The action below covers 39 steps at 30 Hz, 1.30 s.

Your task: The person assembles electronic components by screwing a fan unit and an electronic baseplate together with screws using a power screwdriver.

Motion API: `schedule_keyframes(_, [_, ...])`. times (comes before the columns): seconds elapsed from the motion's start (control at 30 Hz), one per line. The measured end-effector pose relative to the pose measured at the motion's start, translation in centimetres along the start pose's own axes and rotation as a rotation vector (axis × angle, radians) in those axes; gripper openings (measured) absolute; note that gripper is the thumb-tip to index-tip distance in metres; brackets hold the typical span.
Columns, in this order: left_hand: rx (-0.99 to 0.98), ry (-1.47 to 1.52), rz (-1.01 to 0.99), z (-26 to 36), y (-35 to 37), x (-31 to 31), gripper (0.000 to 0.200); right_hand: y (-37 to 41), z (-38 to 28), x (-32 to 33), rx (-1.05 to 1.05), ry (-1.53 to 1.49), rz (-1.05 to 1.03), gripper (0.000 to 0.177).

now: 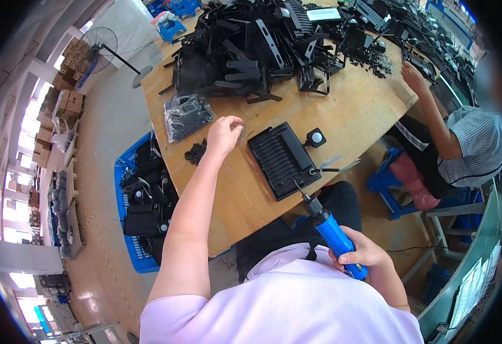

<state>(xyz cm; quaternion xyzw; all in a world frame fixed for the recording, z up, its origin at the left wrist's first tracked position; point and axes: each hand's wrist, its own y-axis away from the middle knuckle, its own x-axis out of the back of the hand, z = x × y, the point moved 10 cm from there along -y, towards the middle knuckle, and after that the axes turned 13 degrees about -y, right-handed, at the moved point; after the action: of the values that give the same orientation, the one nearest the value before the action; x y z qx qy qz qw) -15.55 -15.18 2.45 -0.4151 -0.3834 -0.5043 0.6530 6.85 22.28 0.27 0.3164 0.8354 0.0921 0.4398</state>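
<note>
My right hand [358,250] is wrapped round a blue electric screwdriver [336,234], its bit pointing at the lower edge of a black finned housing [279,160]. A small sensor with a white dome [317,137] sticks out from the housing's right side, and a cable with bare coloured wires [342,168] comes out below it. My left hand [225,135] is raised over the table, left of the housing, with its fingers pinched together; what they hold is too small to name. Beside it are a clear bag of black parts [188,117] and a small pile of black screws [196,152].
Black metal brackets [245,51] are heaped across the back of the wooden table [233,212]. A blue crate [129,252] of black housings stands at the left on the floor. At the right a co-worker [469,137] sits near a blue stool [385,183].
</note>
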Motion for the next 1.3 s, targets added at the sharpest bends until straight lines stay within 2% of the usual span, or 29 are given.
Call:
schedule_keyframes(0.07, [-0.122, -0.212, 0.075, 0.1, -1.4, -0.6, 0.021, -0.1, 0.0, 0.0, 0.007, 0.013, -0.011, 0.086])
schedule_keyframes(0.2, [-0.135, -0.286, -0.037, 0.4, -2.4, -2.4, 0.017, 0.0, 0.1, 0.2, 0.016, 0.012, 0.007, 0.083])
schedule_keyframes(0.33, [-0.163, -0.382, -0.035, 0.1, -2.5, -2.8, 0.012, 0.3, 0.3, 0.6, 0.024, 0.007, 0.034, 0.084])
schedule_keyframes(0.47, [-0.237, -0.534, 0.069, 0.8, -1.9, -1.9, 0.012, 0.4, 0.2, 1.1, 0.025, 0.041, 0.071, 0.085])
schedule_keyframes(0.73, [-0.170, -0.346, 0.209, -0.1, -0.5, 0.1, 0.013, 1.5, 0.7, 2.0, 0.032, 0.129, 0.119, 0.085])
schedule_keyframes(0.83, [-0.098, -0.414, 0.133, -0.4, -0.4, -0.6, 0.012, 2.3, 1.2, 2.1, 0.024, 0.057, 0.127, 0.081])
schedule_keyframes(0.93, [-0.128, -0.428, 0.202, -0.6, -0.4, 0.8, 0.011, 2.2, 1.4, 2.4, 0.039, 0.092, 0.119, 0.077])
schedule_keyframes(1.0, [-0.124, -0.348, 0.169, -1.0, -0.5, 0.7, 0.012, 2.4, 1.3, 2.1, 0.046, 0.083, 0.105, 0.075])
schedule_keyframes(1.1, [-0.146, -0.375, 0.054, -1.1, -0.2, -0.2, 0.016, 2.3, 1.4, 1.8, 0.048, 0.074, 0.124, 0.080])
schedule_keyframes(1.13, [-0.138, -0.403, 0.073, -0.8, 0.1, 0.2, 0.016, 2.2, 1.5, 1.9, 0.036, 0.084, 0.120, 0.080])
schedule_keyframes(1.2, [-0.055, -0.407, -0.046, -1.4, -0.1, -0.5, 0.020, 2.2, 2.2, 2.5, 0.034, 0.074, 0.117, 0.079])
schedule_keyframes(1.3, [-0.056, -0.381, -0.054, -1.9, -0.4, -1.0, 0.019, 2.2, 1.9, 1.6, 0.036, 0.133, 0.058, 0.074])
